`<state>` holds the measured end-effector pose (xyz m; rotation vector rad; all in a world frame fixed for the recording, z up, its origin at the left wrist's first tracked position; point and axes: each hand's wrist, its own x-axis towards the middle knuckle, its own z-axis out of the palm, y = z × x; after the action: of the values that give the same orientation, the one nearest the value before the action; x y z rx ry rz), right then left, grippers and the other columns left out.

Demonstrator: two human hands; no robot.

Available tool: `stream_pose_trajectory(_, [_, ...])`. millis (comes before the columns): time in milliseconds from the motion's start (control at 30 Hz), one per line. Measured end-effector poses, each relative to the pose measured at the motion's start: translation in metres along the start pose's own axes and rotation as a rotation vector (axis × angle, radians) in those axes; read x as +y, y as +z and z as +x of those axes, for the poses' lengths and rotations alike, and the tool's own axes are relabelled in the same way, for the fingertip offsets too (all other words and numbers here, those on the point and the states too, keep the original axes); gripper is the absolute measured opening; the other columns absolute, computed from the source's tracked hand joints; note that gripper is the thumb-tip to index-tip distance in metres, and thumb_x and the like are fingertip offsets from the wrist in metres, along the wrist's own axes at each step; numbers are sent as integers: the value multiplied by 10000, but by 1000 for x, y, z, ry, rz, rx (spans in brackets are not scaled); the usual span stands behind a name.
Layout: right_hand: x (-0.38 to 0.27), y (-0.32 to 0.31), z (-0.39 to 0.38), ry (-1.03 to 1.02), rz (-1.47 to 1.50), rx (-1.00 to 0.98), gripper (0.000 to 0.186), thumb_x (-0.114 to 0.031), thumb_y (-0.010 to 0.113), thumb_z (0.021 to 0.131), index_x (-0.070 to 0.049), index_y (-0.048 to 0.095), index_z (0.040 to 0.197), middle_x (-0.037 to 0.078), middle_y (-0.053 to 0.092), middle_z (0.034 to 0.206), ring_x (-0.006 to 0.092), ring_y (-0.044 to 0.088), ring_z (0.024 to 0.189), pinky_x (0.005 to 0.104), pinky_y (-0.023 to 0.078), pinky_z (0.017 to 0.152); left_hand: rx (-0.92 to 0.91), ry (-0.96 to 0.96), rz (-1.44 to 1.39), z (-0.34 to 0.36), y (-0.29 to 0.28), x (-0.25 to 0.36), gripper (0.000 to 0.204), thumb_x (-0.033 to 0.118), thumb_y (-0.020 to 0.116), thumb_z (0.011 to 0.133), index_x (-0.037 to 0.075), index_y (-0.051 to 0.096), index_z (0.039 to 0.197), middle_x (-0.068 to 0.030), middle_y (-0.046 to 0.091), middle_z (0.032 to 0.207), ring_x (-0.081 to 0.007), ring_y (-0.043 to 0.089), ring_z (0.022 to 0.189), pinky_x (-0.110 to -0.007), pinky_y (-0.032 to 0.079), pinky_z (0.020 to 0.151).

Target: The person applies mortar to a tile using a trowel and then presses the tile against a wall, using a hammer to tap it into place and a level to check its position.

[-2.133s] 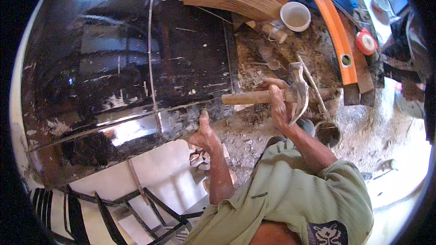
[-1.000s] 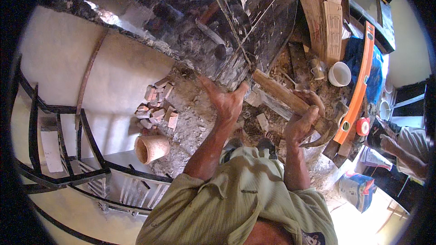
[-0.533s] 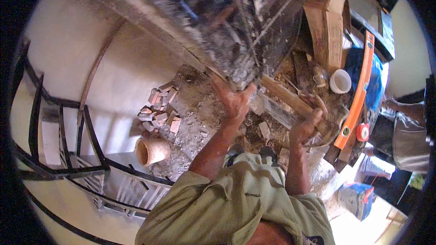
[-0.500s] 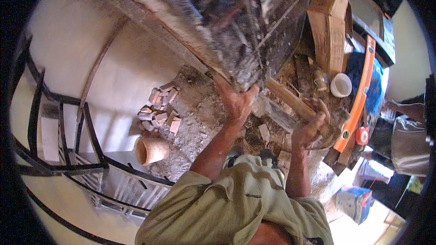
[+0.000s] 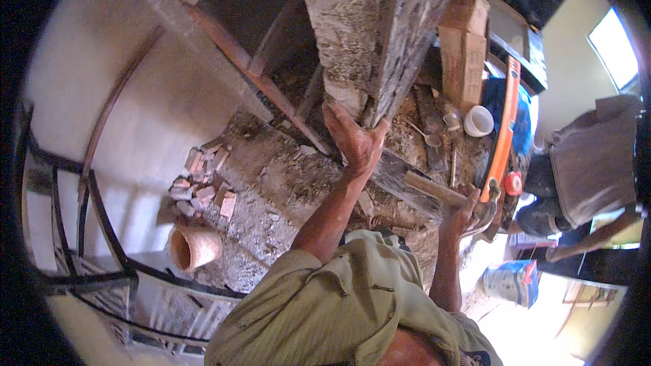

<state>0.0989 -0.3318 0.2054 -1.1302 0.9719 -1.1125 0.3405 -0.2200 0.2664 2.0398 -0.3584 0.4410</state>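
Note:
My left hand [image 5: 356, 139] is wrapped round the lower end of a rough, weathered timber beam [image 5: 413, 34]. A pale, crusted, plaster-like face [image 5: 344, 34] runs along the beam's left side. The thumb is at the right edge and the fingers at the left. Lower right, my right hand [image 5: 460, 211] is closed round a wooden-handled tool [image 5: 434, 188]; its handle points up and left, towards the beam's foot. A curved metal part [image 5: 484, 218] shows beside that hand, partly hidden, so the tool's exact kind is unclear.
Broken bricks [image 5: 203, 183] and a clay pot [image 5: 194, 247] are on the dirt floor at left. On the right are a cardboard box [image 5: 464, 61], a white bucket [image 5: 479, 121], an orange spirit level [image 5: 505, 129] and a red tape measure [image 5: 513, 183]. Another person [image 5: 593, 163] bends at far right.
The beam's upper part has swung, and its pale face now shows clearly. The tool's handle has moved lower, away from the beam's foot. The other person has come further into view.

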Motion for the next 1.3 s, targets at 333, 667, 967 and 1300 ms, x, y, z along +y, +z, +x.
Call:
stream_pose_trajectory(333, [-104,86,-23,-205,304,-71,428,-373,371,981,2,468,1165,107,536,1069,223,565,974,351,489,834,67,64,-54,2,-4,1,1061,279,773,594,-114,157,1363,-375,207,1357,-499,237,1261,-535,222,1049])
stream_pose_trajectory(667, [-107,140,-37,-188,396,-100,407,-395,332,986,-36,479,1109,92,528,1024,223,565,946,374,438,887,32,34,-5,-2,-2,-4,1092,269,814,574,-75,152,1372,-350,217,1352,-487,232,1259,-553,232,1031])
stream_pose_trajectory(967, [-102,141,-42,-223,376,-111,414,-406,344,982,-29,484,1077,84,511,989,221,556,974,382,480,866,34,43,-29,-1,-2,-4,1089,270,820,571,-83,163,1366,-357,212,1357,-492,247,1247,-547,222,1039])
stream_pose_trajectory(1300, [-108,142,-42,-247,502,-15,331,-313,415,972,-12,515,1070,110,555,967,244,612,870,377,527,782,40,106,32,3,-1,-7,1152,388,822,612,-111,119,1377,-362,227,1341,-489,251,1240,-546,220,1035])
